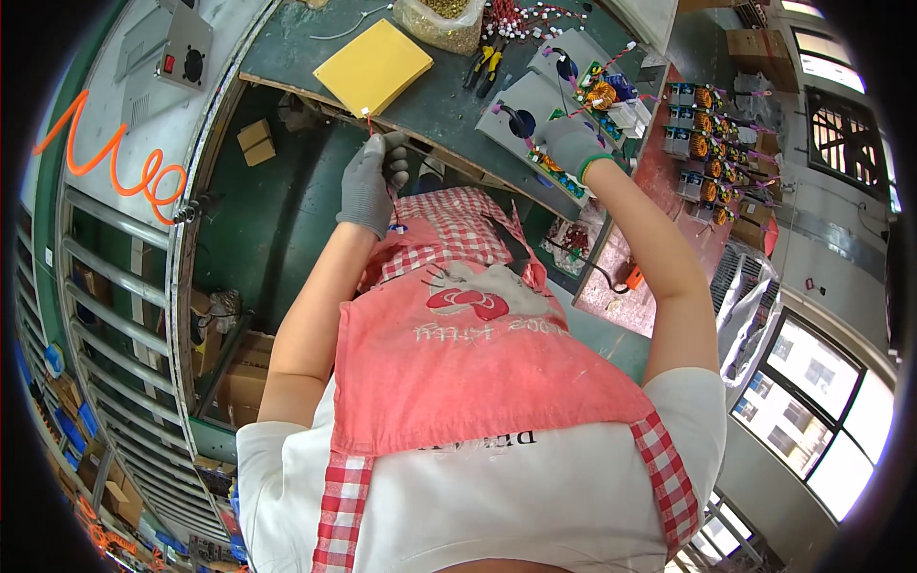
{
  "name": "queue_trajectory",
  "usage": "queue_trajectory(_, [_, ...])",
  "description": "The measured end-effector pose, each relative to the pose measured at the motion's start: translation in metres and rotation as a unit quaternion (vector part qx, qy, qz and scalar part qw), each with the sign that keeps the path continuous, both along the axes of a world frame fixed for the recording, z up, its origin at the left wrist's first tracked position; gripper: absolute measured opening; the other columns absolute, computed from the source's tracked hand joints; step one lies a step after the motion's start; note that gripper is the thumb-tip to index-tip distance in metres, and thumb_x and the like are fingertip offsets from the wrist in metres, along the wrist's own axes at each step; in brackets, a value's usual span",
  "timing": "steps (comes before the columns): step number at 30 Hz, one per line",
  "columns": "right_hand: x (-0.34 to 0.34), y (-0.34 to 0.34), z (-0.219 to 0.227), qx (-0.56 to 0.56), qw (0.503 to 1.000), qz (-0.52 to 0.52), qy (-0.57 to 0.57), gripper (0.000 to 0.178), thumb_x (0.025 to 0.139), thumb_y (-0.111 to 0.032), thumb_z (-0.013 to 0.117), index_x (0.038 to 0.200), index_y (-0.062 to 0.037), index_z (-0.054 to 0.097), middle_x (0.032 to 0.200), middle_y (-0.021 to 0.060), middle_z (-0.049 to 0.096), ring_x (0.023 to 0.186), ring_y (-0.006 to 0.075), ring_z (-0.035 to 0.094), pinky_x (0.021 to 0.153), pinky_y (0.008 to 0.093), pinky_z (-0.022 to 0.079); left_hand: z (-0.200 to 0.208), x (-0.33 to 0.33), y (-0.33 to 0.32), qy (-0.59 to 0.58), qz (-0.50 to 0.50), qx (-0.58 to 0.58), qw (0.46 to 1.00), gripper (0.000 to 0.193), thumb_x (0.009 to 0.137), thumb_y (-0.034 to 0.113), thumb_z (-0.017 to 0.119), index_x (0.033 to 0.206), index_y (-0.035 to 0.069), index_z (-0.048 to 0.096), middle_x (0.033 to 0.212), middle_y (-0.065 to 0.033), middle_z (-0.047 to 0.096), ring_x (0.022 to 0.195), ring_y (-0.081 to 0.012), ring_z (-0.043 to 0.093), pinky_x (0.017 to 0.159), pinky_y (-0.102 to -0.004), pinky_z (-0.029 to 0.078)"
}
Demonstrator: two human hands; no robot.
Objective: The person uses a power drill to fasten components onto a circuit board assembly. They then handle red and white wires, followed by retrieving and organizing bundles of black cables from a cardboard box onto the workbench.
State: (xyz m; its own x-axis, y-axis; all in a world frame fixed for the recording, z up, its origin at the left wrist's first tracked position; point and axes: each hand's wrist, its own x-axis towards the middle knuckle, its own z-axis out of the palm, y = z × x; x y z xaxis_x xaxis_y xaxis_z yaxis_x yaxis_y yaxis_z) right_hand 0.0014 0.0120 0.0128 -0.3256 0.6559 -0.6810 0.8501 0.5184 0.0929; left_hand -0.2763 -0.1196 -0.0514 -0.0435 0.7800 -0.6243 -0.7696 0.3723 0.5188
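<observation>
My left hand (371, 186), in a grey glove, is closed in a pinch on a thin red wire lead (369, 120). A small white plug tops the lead above my fingertips, and its other end hangs below the hand by my apron. Farther right, my gloved right hand (574, 145) curls over a green circuit board (556, 181) on a grey metal plate (506, 122); its fingertips are partly hidden. Just beyond that hand lies another board with a copper coil (600, 95) and white blocks. A yellow pad (373, 67) rests on the dark bench near my left hand.
Black-and-yellow pliers (489, 69) lie by a bag of small brass-coloured parts (441, 21). Red wire leads (521, 17) are heaped at the back. Several coil boards (702, 143) stand in rows at right. A roller conveyor (119, 306) and orange coiled hose (115, 162) are at left.
</observation>
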Motion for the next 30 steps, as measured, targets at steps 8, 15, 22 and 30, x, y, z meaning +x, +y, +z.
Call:
queue_trajectory(8, [0.002, 0.006, -0.018, -0.009, 0.995, 0.071, -0.076, 0.020, 0.085, -0.016, 0.056, 0.099, -0.0076, 0.068, 0.099, 0.0187, 0.067, 0.090, 0.0336, 0.066, 0.078, 0.0411, 0.051, -0.006, -0.004, -0.011, -0.008, 0.011, -0.021, 1.000, 0.031, 0.099, 0.028, 0.045, 0.105, 0.003, 0.061, 0.081, -0.0015, 0.058, 0.069, -0.0087, 0.054, 0.061, -0.0219, 0.047])
queue_trajectory(15, [-0.005, 0.003, -0.016, -0.001, 0.992, 0.091, -0.089, 0.022, 0.083, -0.011, 0.057, 0.100, -0.0023, 0.066, 0.095, 0.0186, 0.068, 0.086, 0.0339, 0.067, 0.074, 0.0406, 0.053, -0.003, 0.000, -0.009, -0.010, 0.003, -0.032, 0.999, 0.031, 0.098, 0.028, 0.046, 0.105, 0.002, 0.061, 0.081, -0.0020, 0.058, 0.068, -0.0096, 0.054, 0.059, -0.0225, 0.048])
queue_trajectory(22, [-0.014, 0.002, -0.016, -0.004, 0.986, 0.134, -0.095, 0.018, 0.081, -0.008, 0.058, 0.094, 0.0000, 0.068, 0.093, 0.0181, 0.068, 0.084, 0.0330, 0.068, 0.070, 0.0400, 0.054, 0.003, -0.002, -0.009, -0.013, 0.011, -0.025, 1.000, 0.032, 0.098, 0.028, 0.047, 0.106, 0.001, 0.061, 0.082, -0.0029, 0.058, 0.068, -0.0101, 0.054, 0.059, -0.0224, 0.048])
queue_trajectory(30, [-0.003, 0.001, -0.018, 0.152, 0.983, 0.102, 0.003, 0.017, 0.082, -0.019, 0.060, 0.091, -0.0085, 0.069, 0.092, 0.0137, 0.067, 0.087, 0.0299, 0.066, 0.071, 0.0422, 0.051, 0.016, 0.012, -0.009, 0.037, -0.057, 0.038, 0.997, 0.035, 0.098, 0.032, 0.046, 0.104, 0.001, 0.062, 0.083, -0.0024, 0.059, 0.069, -0.0089, 0.054, 0.061, -0.0210, 0.046])
